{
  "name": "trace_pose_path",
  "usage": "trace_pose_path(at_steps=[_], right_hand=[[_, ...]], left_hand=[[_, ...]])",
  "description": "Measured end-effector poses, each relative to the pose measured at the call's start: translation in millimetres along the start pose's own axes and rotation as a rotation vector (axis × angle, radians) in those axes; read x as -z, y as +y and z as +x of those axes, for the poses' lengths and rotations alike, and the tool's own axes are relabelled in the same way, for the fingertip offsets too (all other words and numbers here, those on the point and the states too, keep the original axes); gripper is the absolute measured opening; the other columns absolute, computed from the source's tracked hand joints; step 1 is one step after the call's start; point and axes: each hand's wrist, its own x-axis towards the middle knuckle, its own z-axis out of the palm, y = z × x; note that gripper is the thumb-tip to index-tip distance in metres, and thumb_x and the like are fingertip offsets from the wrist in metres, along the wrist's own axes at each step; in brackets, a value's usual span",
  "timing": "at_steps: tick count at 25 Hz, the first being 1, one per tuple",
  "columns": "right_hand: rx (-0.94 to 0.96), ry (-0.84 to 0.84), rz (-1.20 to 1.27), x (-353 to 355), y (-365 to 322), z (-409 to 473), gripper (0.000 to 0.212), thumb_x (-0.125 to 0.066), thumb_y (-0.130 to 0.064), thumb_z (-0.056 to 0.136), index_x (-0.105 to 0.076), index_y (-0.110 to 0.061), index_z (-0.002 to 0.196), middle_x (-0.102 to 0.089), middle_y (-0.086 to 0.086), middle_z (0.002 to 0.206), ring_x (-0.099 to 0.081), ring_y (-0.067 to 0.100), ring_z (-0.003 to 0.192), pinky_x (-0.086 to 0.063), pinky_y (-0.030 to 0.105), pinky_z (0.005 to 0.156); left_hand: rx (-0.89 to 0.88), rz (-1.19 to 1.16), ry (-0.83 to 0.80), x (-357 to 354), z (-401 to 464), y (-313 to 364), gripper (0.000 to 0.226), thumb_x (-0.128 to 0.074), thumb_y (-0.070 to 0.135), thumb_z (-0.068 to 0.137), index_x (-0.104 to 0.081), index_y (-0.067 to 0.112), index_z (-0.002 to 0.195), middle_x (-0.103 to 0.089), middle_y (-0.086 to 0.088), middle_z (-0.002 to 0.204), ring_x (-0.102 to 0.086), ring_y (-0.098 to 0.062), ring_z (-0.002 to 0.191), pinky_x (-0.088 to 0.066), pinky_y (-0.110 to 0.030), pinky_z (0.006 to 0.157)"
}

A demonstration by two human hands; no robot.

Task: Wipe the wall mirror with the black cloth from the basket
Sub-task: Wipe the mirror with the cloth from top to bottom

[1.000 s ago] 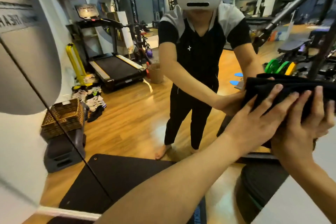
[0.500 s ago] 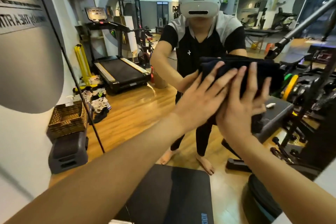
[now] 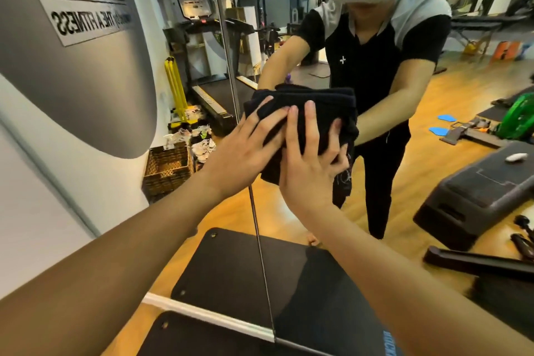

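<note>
Pressing the black cloth (image 3: 306,108) flat against the wall mirror (image 3: 433,211), both hands are engaged side by side at about chest height. The left hand (image 3: 245,150) lies with fingers straight and spread over the cloth's left portion, nothing curled around it; the right hand (image 3: 310,159) sits just beside it, fingers likewise extended upward across the folded fabric, thumb out to the right. Neither hand grips the cloth: it is held only by palm and finger pressure against the glass. The cloth is folded into a thick wad, its lower part hanging below the hands. It sits just to the right of the vertical seam (image 3: 231,72) between mirror panels, and the left hand's fingertips lie close to that line. The wicker basket (image 3: 167,170) appears on the floor in the reflection at lower left, well apart from the work. Judgement: wiping is under way, with the greater part of the glass not yet confirmed as covered. Risks noted: since the cloth is pinned and not grasped, any easing of pressure during a stroke could let it slide down or drop. The bulky fold may leave only a narrow band in true contact, producing streaks. A stroke carried across the seam could snag the fabric edge on it. Bare fingertips overhanging the cloth's top edge may touch the glass and leave marks on wiped area.
</note>
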Motion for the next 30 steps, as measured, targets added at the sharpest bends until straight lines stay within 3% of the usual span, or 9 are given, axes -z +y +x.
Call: trace_pose_path(at_steps=[4,8,13,17,22,26,30], right_hand=[[0.031,0.022,-0.008,-30,-8,-27,0.081,-0.063,-0.027,0.098,-0.016,-0.028,0.165,-0.006,0.001,0.17,-0.009,0.039,0.153,-0.029,0.069,0.113],[0.077,0.031,-0.037,-51,-3,-54,0.077,-0.06,-0.032,0.099,-0.019,-0.03,0.164,-0.004,-0.001,0.171,-0.005,0.033,0.153,-0.029,0.06,0.114],[0.072,0.056,-0.05,-72,7,-88,0.079,-0.063,-0.029,0.096,-0.022,-0.029,0.163,-0.015,0.001,0.169,-0.017,0.032,0.15,-0.037,0.055,0.111],[0.101,-0.032,-0.056,-85,20,-127,0.082,-0.062,-0.031,0.093,-0.02,-0.026,0.163,-0.011,0.002,0.17,-0.014,0.032,0.151,-0.039,0.057,0.111],[0.151,-0.005,-0.003,-88,43,-141,0.068,-0.06,-0.034,0.098,-0.03,-0.026,0.159,-0.02,0.002,0.166,-0.024,0.032,0.149,-0.041,0.055,0.112],[0.165,0.002,0.038,-83,68,-158,0.061,-0.058,-0.03,0.101,-0.035,-0.025,0.157,-0.023,0.001,0.165,-0.028,0.03,0.148,-0.04,0.05,0.114],[0.177,0.008,0.025,-72,106,-170,0.059,-0.057,-0.027,0.102,-0.035,-0.025,0.156,-0.024,0.0,0.164,-0.029,0.029,0.148,-0.042,0.046,0.113]], left_hand=[[0.001,-0.047,-0.009,-24,-36,-6,0.047,-0.029,0.009,0.11,-0.036,-0.003,0.154,-0.02,-0.02,0.161,-0.018,-0.046,0.153,-0.031,-0.057,0.12],[0.038,-0.053,0.016,-52,-65,2,0.049,-0.043,0.007,0.107,-0.037,0.001,0.155,-0.02,-0.018,0.16,-0.015,-0.046,0.154,-0.031,-0.056,0.121],[0.076,-0.044,0.054,-89,-92,23,0.06,-0.056,0.004,0.1,-0.036,0.005,0.157,-0.02,-0.017,0.159,-0.012,-0.044,0.155,-0.028,-0.054,0.124],[0.058,-0.073,-0.045,-116,-119,50,0.08,-0.068,0.019,0.091,-0.029,0.003,0.159,-0.017,-0.021,0.16,-0.005,-0.049,0.155,-0.021,-0.057,0.126],[0.084,-0.057,-0.096,-139,-124,84,0.088,-0.062,0.04,0.087,-0.029,-0.003,0.157,-0.016,-0.031,0.158,-0.006,-0.058,0.151,-0.006,-0.061,0.126],[0.064,-0.021,-0.026,-148,-117,119,0.088,-0.059,0.038,0.09,-0.021,-0.003,0.158,-0.012,-0.029,0.158,0.007,-0.043,0.156,-0.008,-0.064,0.125],[0.007,0.064,-0.136,-170,-113,144,0.084,-0.052,0.045,0.099,-0.015,0.002,0.161,-0.019,-0.033,0.161,-0.014,-0.051,0.152,-0.008,-0.069,0.123]])
